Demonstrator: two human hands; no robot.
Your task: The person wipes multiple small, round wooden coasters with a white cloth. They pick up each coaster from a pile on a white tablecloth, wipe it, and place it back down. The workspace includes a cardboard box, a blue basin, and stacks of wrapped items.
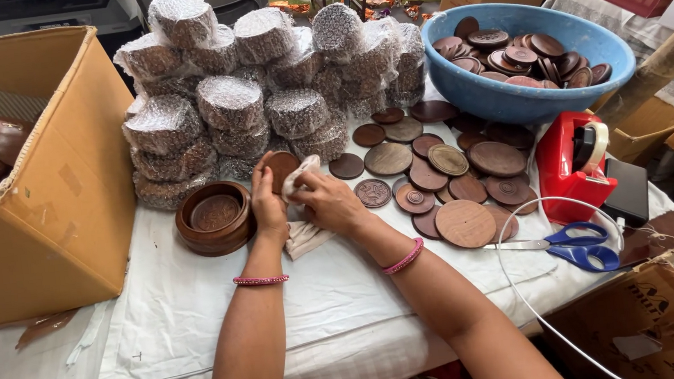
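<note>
Gripping a small round wooden lid [281, 168] by its rim, the left hand [268, 204] fingers pinch it. Right hand [330, 202] fingers press a soft cloth [299, 176] against it; the lid looks light, stiff, smooth.

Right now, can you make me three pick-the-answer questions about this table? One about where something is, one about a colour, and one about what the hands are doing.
1. Where do the scissors lie?
A. in the bowl
B. on the table in front of the tape dispenser
C. in the cardboard box

2. What colour is the bowl that holds discs?
A. blue
B. green
C. white

3. What is the left hand doing?
A. lying flat on the table
B. cutting tape
C. holding a wooden disc upright while the right hand presses a cloth to it

Answers: 1 B, blue handles lie beside the red dispenser's base. 2 A, its wall is blue. 3 C, fingers grip the disc's edge.
</note>
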